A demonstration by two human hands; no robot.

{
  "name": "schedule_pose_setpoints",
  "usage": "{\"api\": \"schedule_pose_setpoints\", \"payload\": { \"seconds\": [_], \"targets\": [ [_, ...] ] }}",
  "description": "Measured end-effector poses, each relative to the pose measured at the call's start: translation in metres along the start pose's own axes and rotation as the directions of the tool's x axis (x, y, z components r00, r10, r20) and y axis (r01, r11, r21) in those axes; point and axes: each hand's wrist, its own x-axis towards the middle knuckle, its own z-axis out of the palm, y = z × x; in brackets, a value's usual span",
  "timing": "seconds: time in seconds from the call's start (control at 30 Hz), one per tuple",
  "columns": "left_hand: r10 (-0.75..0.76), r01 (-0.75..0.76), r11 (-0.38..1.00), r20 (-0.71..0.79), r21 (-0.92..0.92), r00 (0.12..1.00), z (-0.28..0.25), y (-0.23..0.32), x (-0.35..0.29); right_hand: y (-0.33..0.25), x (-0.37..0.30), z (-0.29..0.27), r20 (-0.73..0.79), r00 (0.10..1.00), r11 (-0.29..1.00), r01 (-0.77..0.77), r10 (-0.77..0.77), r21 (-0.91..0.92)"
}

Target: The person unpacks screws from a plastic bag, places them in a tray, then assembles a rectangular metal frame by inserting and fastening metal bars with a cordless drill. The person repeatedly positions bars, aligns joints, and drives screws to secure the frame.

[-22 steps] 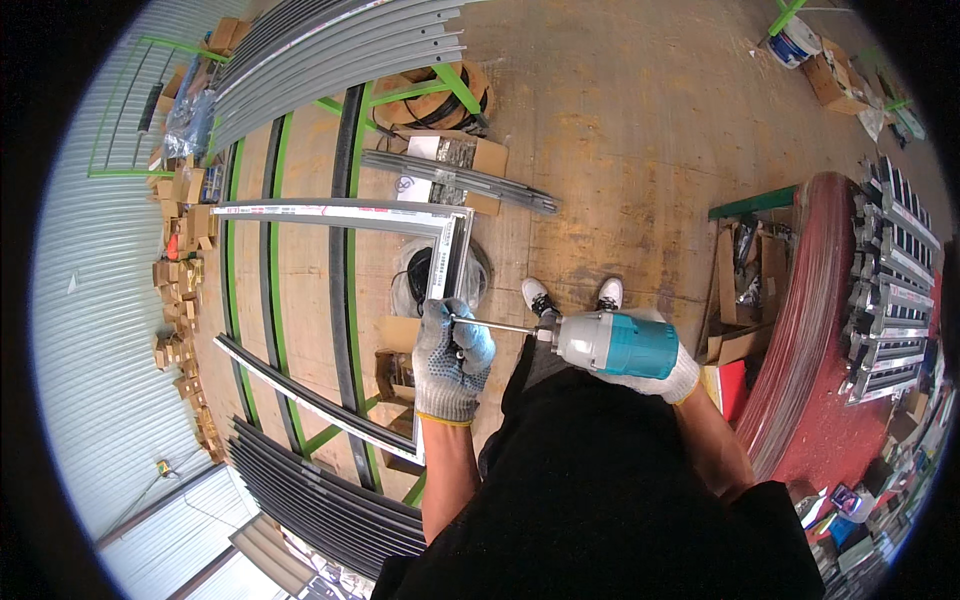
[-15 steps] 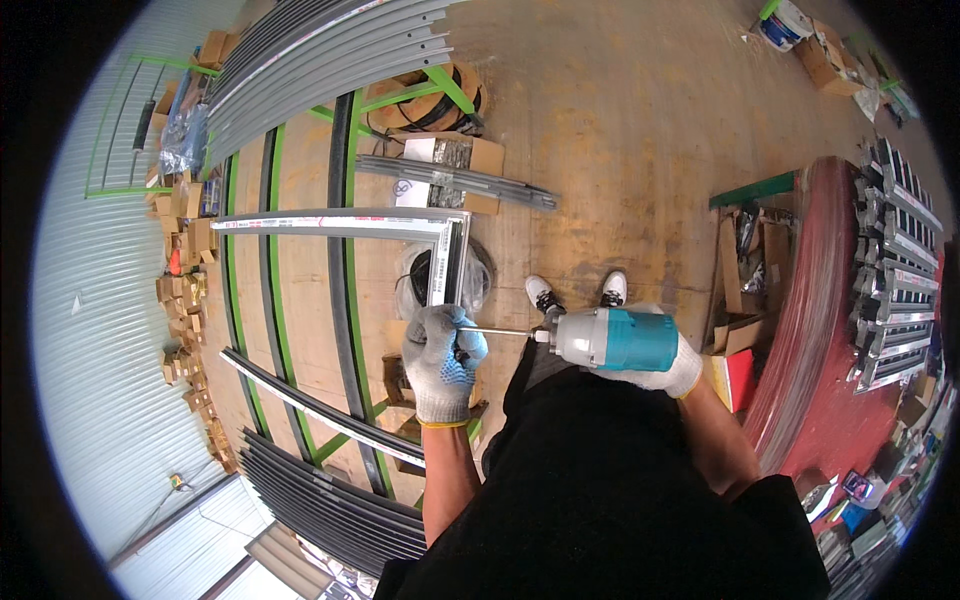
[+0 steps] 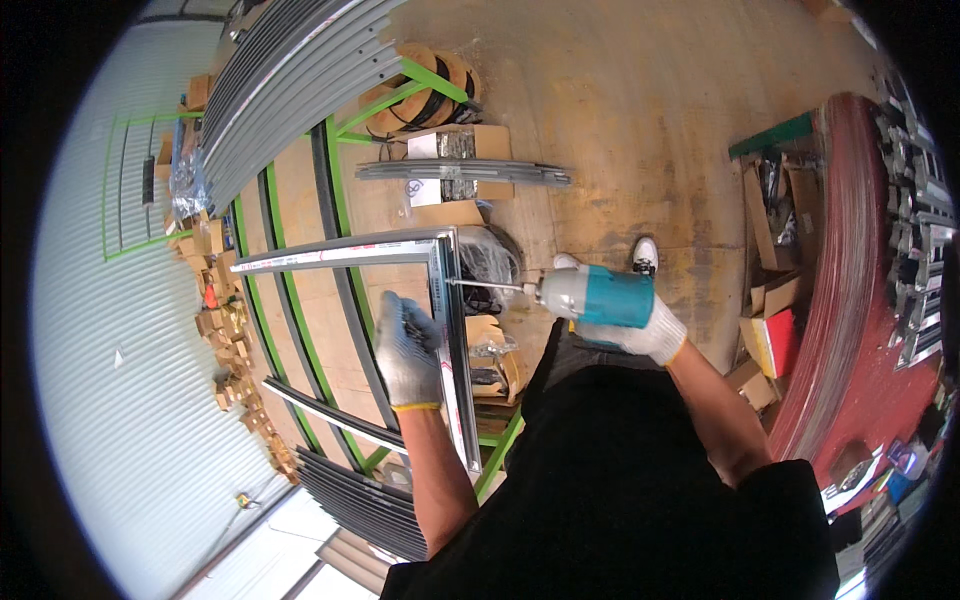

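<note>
In my right hand (image 3: pixel 655 335), gloved in white, is a teal and grey power driver (image 3: pixel 610 297) with a long thin bit (image 3: pixel 490 285). The bit points left, its tip at the outer side of a grey and white window-frame profile (image 3: pixel 437 290), just below the corner. My left hand (image 3: pixel 410 350), in a white glove with a blue coated palm, is inside that corner, beside the profile. Its fingers are curled, and whatever they hold is hidden. The frame (image 3: pixel 345 248) lies across a green rack with black-topped bars (image 3: pixel 345 285).
Long grey profiles (image 3: pixel 300 90) are stacked at the far left, dark ones (image 3: pixel 360 500) nearer me. Beyond the frame are cable spools (image 3: pixel 430 85) and a cardboard box (image 3: pixel 490 145). To the right stand a red, film-wrapped surface (image 3: pixel 840 300) and opened boxes (image 3: pixel 775 230).
The driver's bit has moved from my left fingers to the frame's side. My left hand has shifted left, off the bit. The view has turned, and more of the frame's near side shows.
</note>
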Motion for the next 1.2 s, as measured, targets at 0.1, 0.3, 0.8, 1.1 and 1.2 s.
{"api": "schedule_pose_setpoints", "payload": {
  "seconds": [0.1,0.3,0.8,1.1,1.2],
  "targets": [
    [-0.229,0.234,0.971,-0.084,0.057,0.970,-0.008,0.004,0.052,0.021,0.007,0.015,0.009,0.995,0.994,-0.097,0.096,0.051],
    [-0.303,0.326,0.938,0.181,-0.115,0.936,0.017,-0.007,0.097,0.023,0.013,0.031,0.098,0.933,0.890,-0.359,0.345,0.281],
    [-0.253,0.276,0.947,0.149,-0.163,0.956,0.040,-0.003,0.087,0.013,0.017,0.050,0.044,0.896,0.801,-0.416,0.442,0.431],
    [-0.239,0.245,0.944,0.056,-0.222,0.970,0.046,-0.005,0.085,0.021,0.027,0.042,0.037,0.897,0.773,-0.400,0.440,0.493],
    [-0.289,0.296,0.932,0.066,-0.208,0.955,0.045,-0.004,0.082,0.027,0.033,0.030,0.120,0.889,0.797,-0.450,0.441,0.402]
  ]
}}
